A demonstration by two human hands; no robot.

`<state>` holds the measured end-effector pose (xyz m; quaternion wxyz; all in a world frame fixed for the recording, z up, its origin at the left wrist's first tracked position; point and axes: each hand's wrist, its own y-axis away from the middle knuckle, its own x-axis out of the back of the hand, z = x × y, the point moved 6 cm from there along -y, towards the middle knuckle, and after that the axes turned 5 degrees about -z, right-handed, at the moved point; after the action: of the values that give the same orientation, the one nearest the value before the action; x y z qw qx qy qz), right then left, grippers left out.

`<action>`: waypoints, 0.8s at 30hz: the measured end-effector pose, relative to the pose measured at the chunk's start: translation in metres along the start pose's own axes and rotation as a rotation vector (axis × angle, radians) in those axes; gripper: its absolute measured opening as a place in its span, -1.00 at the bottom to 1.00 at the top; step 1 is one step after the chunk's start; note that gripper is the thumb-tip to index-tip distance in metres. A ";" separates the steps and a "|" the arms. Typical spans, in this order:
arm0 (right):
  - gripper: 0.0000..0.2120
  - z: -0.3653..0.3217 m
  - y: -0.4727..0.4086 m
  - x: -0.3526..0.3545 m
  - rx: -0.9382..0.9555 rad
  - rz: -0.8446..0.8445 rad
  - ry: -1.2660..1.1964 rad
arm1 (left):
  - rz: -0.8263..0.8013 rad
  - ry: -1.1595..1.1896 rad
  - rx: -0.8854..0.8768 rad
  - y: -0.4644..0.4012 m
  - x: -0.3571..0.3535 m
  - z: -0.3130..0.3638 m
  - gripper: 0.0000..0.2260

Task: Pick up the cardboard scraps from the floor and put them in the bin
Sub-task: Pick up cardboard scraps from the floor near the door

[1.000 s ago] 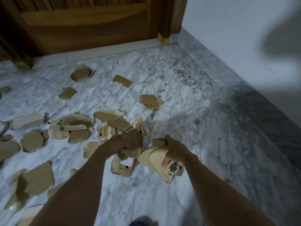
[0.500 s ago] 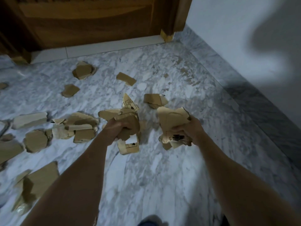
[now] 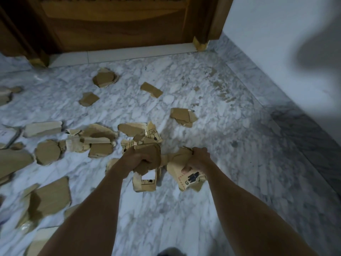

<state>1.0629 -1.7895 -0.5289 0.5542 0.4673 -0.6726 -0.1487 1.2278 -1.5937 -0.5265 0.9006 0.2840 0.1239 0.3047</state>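
My left hand (image 3: 135, 157) grips a bunch of brown cardboard scraps (image 3: 147, 180), some with black printed symbols, held above the marble floor. Beside it my right hand (image 3: 198, 158) grips another bunch of scraps (image 3: 191, 179) with a black figure and red dotted line printed on one. Several more torn scraps lie on the floor: a cluster (image 3: 96, 143) to the left, single pieces (image 3: 182, 115), (image 3: 151, 89), (image 3: 105, 79) farther off, and larger pieces (image 3: 49, 198) at the near left. No bin is in view.
A wooden door (image 3: 120, 23) with a pale threshold (image 3: 129, 52) closes the far side. A white wall (image 3: 276, 52) with a grey marble skirting (image 3: 295, 122) runs along the right. Bare marble floor (image 3: 230, 172) lies to the right of my hands.
Both hands, still holding their bunches, have come back down and nearer to each other after being raised half a second ago. The view has tilted slightly.
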 end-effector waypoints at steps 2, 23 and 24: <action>-0.23 -0.006 -0.008 0.003 0.024 -0.012 -0.056 | 0.008 -0.006 -0.030 0.004 0.003 0.001 -0.45; 0.23 -0.111 -0.105 0.121 0.131 -0.070 0.013 | 0.187 -0.325 0.047 -0.087 0.087 0.050 -0.42; 0.28 -0.112 -0.112 0.117 0.101 -0.109 0.067 | 0.194 -0.396 0.089 -0.098 0.096 0.044 -0.36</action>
<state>1.2197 -1.9053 -0.5006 0.5433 0.5351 -0.6340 -0.1289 1.3669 -1.6173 -0.5535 0.8603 0.3885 -0.0700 0.3225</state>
